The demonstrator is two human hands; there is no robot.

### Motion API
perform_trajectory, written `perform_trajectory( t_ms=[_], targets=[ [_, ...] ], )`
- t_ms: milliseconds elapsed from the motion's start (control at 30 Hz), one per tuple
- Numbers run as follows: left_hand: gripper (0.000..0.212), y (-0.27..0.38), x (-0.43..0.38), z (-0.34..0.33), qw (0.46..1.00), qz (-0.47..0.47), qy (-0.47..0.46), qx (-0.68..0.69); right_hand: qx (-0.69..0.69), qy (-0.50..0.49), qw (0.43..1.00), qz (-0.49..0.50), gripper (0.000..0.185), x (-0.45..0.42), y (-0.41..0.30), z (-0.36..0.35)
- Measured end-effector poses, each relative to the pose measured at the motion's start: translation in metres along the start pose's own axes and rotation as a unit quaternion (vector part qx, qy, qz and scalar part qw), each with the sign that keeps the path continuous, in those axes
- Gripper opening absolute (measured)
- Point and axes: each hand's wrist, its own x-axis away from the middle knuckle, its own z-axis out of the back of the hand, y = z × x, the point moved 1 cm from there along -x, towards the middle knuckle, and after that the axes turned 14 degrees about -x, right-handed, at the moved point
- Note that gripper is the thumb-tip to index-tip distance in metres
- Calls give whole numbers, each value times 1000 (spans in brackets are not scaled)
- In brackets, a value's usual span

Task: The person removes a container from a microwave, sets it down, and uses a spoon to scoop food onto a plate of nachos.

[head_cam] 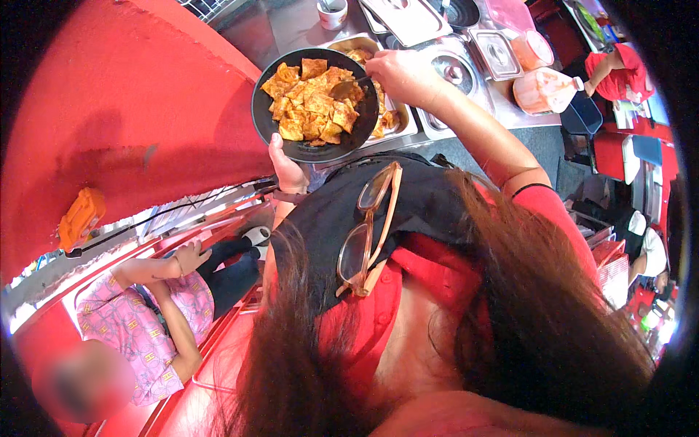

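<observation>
My left hand (288, 168) supports a round black bowl (261, 117) by its near left rim, thumb against the edge. Inside lies a heap of sauced, orange-brown fried pieces (314, 104), which look like tortilla chips. My right hand (403, 75) grips a spoon (344, 90) at the bowl's right side, and the spoon's head rests on the heap. Partly hidden behind the bowl and my right hand, a steel food pan (407, 121) holds more of the same pieces. My glasses (363, 235) hang from the front of my dark apron (322, 235).
Steel lids (407, 19), a round lid (454, 71) and a white cup (332, 15) occupy the counter. A plastic jug (546, 92) stands farther right. The red wall (180, 93) rises close on the left. One person (147, 328) is at left, another (620, 71) at far right.
</observation>
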Motion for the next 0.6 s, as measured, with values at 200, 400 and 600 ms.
perform_trajectory(
  t_ms=[200,400,600],
  targets=[
    [61,6,2,-6,1000,-6,-9,-13,-14,-64,997,-50,13,-8,1,3],
    [59,-1,-4,3,999,-30,-5,-35,13,-44,999,-2,13,0,-23,9],
    [56,-10,-17,3,992,-105,45,-45,-19,-28,999,36,14,8,-36,17]
  ],
)
